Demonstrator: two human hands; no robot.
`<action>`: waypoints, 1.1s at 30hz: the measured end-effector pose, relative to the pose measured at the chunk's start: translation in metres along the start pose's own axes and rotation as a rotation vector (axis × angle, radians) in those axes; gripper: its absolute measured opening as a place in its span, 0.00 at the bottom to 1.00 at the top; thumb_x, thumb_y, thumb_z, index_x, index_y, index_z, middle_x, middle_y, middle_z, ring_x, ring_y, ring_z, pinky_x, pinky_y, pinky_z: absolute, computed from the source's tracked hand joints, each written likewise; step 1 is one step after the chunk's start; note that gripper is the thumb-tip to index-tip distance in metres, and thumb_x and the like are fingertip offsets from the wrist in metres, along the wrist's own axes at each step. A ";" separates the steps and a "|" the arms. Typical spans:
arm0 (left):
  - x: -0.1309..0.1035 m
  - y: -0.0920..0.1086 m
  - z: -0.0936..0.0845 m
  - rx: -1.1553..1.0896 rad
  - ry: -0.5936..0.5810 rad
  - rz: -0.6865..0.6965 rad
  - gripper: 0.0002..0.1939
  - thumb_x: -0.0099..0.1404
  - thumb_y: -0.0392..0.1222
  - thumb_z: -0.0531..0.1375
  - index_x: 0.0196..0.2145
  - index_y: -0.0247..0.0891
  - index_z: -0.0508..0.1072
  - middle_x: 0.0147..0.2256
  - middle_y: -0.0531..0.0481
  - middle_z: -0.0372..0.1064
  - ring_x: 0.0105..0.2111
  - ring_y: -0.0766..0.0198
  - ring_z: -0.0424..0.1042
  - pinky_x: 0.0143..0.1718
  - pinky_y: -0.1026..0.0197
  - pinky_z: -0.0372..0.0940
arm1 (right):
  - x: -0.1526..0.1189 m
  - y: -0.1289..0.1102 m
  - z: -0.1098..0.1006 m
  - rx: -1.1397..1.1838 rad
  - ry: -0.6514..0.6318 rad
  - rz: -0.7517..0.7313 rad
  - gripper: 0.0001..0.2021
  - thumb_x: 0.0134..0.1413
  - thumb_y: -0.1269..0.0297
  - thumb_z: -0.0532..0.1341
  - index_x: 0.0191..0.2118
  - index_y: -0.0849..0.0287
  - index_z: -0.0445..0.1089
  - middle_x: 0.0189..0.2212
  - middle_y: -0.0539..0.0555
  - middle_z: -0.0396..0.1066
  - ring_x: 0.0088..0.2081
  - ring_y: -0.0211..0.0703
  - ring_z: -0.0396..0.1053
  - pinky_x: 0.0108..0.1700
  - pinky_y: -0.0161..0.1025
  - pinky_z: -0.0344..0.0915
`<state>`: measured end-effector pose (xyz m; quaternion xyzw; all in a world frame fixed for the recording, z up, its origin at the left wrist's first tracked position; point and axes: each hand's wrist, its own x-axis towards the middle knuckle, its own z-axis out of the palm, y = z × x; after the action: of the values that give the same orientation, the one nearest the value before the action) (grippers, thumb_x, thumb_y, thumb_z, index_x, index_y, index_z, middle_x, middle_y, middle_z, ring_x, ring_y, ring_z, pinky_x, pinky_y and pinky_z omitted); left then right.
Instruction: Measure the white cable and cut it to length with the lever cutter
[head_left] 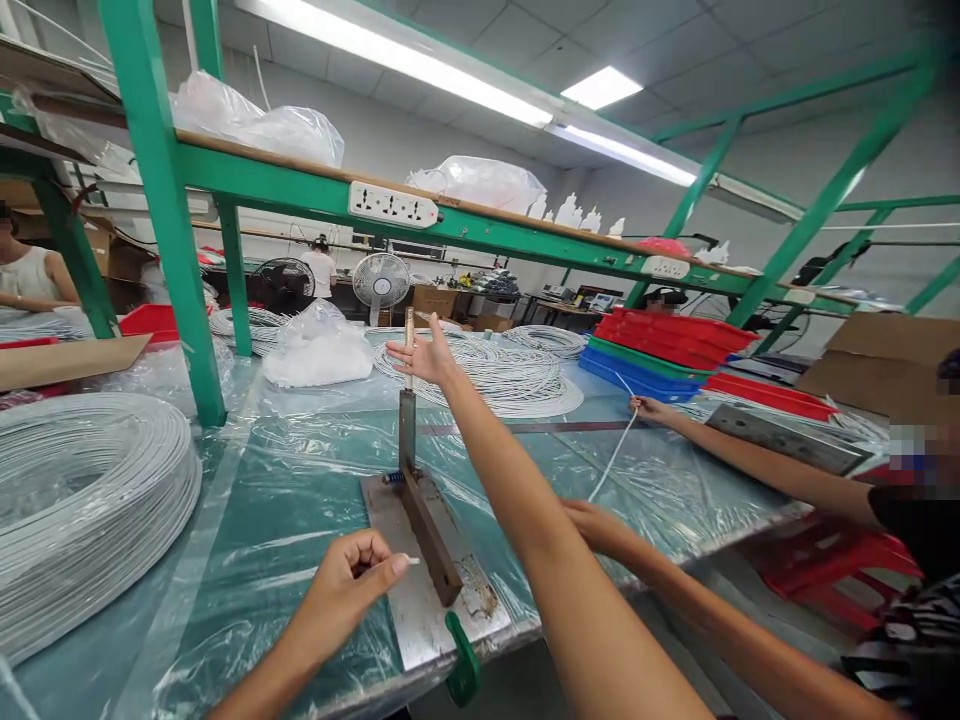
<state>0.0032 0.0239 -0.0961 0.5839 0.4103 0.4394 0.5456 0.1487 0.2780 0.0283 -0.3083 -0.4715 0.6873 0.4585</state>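
My left hand [349,585] is closed in a pinch over the near end of the metal base plate [420,640]. A small white piece [413,561] sticks out between its thumb and finger; what kind it is, I cannot tell. On the plate stands a hand lever press [407,430], its handle [409,350] pointing up and a brown bar reaching toward me. My right hand [429,355] is at the top of that handle, fingers spread and not wrapped around it. Whether the palm touches the handle is unclear.
A large coil of white cable [142,500] lies on the left, and flatter coils [495,375] lie behind the press. At right, a co-worker's hand [651,410] holds a white cable [619,450]. Stacked red and blue trays [652,350] stand beyond. A green clamp handle [463,665] hangs at the table edge.
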 end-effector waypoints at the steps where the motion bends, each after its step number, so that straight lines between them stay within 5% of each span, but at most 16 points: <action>1: -0.001 0.001 -0.001 0.000 0.012 0.006 0.28 0.50 0.67 0.57 0.19 0.38 0.57 0.19 0.58 0.46 0.22 0.70 0.46 0.24 0.65 0.43 | 0.004 0.003 0.000 0.007 0.005 0.006 0.42 0.54 0.35 0.39 0.65 0.59 0.32 0.45 0.65 0.69 0.43 0.50 0.69 0.41 0.46 0.65; 6: -0.004 0.004 -0.006 -0.042 0.103 0.022 0.25 0.49 0.64 0.60 0.25 0.38 0.59 0.19 0.61 0.43 0.21 0.71 0.44 0.23 0.67 0.43 | 0.009 0.017 0.010 0.082 0.036 -0.024 0.40 0.56 0.37 0.38 0.66 0.57 0.29 0.48 0.63 0.66 0.45 0.48 0.66 0.44 0.47 0.64; 11: -0.003 0.007 -0.007 0.100 0.247 0.081 0.17 0.55 0.50 0.61 0.40 0.40 0.65 0.20 0.61 0.40 0.19 0.71 0.45 0.21 0.68 0.43 | -0.033 0.029 0.040 0.219 -0.049 -0.123 0.40 0.52 0.33 0.33 0.65 0.52 0.37 0.52 0.58 0.64 0.51 0.44 0.63 0.49 0.47 0.63; 16: 0.002 0.024 0.006 0.601 0.411 0.441 0.16 0.65 0.44 0.53 0.50 0.44 0.67 0.22 0.56 0.63 0.21 0.67 0.61 0.25 0.66 0.54 | -0.097 0.040 0.077 0.408 -0.385 -0.135 0.39 0.52 0.32 0.37 0.60 0.53 0.50 0.55 0.60 0.62 0.56 0.47 0.59 0.55 0.50 0.56; 19: 0.007 0.032 0.013 0.828 0.485 0.678 0.16 0.67 0.42 0.51 0.51 0.40 0.66 0.28 0.51 0.72 0.25 0.64 0.68 0.28 0.64 0.59 | -0.118 0.045 0.091 0.456 -0.459 -0.112 0.38 0.52 0.33 0.37 0.59 0.53 0.51 0.56 0.60 0.61 0.58 0.47 0.57 0.58 0.51 0.52; 33: 0.012 0.031 0.012 1.168 0.656 0.881 0.13 0.68 0.40 0.51 0.45 0.34 0.72 0.21 0.53 0.68 0.21 0.66 0.64 0.25 0.62 0.53 | -0.126 0.069 0.102 0.558 -0.327 -0.142 0.31 0.56 0.37 0.41 0.54 0.53 0.58 0.55 0.59 0.63 0.58 0.45 0.57 0.57 0.47 0.54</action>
<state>0.0186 0.0303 -0.0642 0.7245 0.4452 0.4780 -0.2200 0.0875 0.1153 0.0004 -0.0228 -0.3530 0.7967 0.4901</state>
